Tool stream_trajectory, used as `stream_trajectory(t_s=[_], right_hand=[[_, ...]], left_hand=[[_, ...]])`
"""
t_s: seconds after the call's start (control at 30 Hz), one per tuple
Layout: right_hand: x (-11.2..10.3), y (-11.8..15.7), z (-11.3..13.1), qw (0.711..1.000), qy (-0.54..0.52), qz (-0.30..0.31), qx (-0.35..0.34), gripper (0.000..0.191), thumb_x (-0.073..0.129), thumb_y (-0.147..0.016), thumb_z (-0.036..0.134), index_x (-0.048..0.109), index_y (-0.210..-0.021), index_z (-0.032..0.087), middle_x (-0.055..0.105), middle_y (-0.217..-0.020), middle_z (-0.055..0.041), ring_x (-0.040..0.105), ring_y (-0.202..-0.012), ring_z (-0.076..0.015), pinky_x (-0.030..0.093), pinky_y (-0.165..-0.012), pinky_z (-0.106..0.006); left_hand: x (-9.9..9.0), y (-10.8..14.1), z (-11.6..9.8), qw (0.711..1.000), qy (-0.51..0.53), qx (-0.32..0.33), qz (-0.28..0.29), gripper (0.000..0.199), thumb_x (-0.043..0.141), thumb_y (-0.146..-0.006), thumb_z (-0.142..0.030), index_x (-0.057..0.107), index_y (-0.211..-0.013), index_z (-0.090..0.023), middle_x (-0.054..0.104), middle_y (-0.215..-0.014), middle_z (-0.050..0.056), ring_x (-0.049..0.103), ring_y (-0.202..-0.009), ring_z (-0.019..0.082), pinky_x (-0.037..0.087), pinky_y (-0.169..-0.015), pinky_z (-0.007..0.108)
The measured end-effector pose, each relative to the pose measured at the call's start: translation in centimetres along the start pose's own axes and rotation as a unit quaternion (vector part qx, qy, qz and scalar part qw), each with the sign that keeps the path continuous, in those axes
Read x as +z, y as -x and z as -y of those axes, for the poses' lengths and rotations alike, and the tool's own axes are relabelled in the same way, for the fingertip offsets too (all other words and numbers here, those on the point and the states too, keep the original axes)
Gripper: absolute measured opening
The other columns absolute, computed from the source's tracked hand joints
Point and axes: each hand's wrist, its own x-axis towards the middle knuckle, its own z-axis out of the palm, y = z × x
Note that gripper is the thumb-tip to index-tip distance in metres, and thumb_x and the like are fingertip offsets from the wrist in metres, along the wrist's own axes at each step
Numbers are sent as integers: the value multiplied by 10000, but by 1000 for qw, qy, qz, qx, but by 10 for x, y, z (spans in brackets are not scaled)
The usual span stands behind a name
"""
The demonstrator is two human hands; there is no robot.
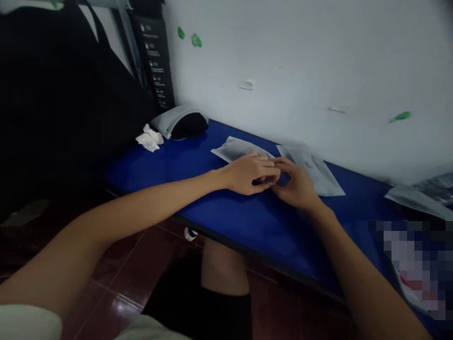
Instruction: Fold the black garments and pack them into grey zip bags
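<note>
Your blue-topped table [244, 226] runs along a white wall [300, 61], with one flat plastic pouch [235, 150] behind your left hand [246, 174] and another [313, 167] behind your right hand [295, 185]. Both forearms reach forward, converging palm-down. Your fingers [272, 164] curl narrowly around a small dark piece [258, 182] between your hands, mostly hidden. Loosening them could let it drop, or a sideways slip could snag either pouch.

No wording can be read: the tall black carton [154, 61] bears a column of small white icons and print, and the flat white paper sleeve [311, 167] shows grey print, both too blurred.
</note>
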Motion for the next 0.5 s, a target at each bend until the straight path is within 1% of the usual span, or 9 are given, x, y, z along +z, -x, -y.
stream_trajectory(t_s=[0.1,0.17,0.23,0.33,0.43,0.5], right_hand=[[-2,-6,-2,999,-4,41,-1,142,645,-767,146,720,-864,218,704,-973,-64,691,-867,-250,552,-768,-399],[-5,-11,-3,997,-5,76,2,115,655,-759,155,721,-832,213,688,-924,-52,665,-808,-227,533,-737,-381],[-7,-15,-3,996,-4,92,11,83,673,-752,161,716,-801,211,686,-901,-46,644,-778,-211,525,-726,-368],[-7,-16,-1,997,-23,73,20,74,675,-763,157,711,-787,217,684,-883,-38,644,-783,-205,537,-738,-359],[-2,-11,2,997,-58,41,36,46,688,-810,190,695,-798,234,695,-901,-31,660,-829,-212,560,-791,-366],[1,-8,3,997,-63,25,42,49,706,-822,211,677,-794,238,713,-921,-30,667,-847,-215,559,-822,-367]], left_hand=[[-2,4,0,1000,10,-6,3,87,611,-945,-155,652,-992,-215,673,-862,35,610,-920,231,389,-830,384],[-3,4,0,1000,17,-15,5,90,600,-960,-166,656,-1013,-213,669,-858,36,612,-915,231,395,-838,389],[-4,4,0,999,20,-25,6,92,593,-971,-181,660,-1025,-214,668,-866,37,612,-898,229,397,-847,394],[-5,3,-1,999,14,-38,14,86,588,-979,-194,662,-1017,-217,669,-881,39,609,-878,228,397,-860,400],[-6,3,-1,999,12,-48,19,98,568,-997,-203,661,-1011,-228,664,-866,31,602,-870,229,394,-856,398],[-7,3,-2,998,12,-49,23,109,554,-1008,-205,660,-1019,-228,673,-903,32,606,-865,221,394,-870,398]])
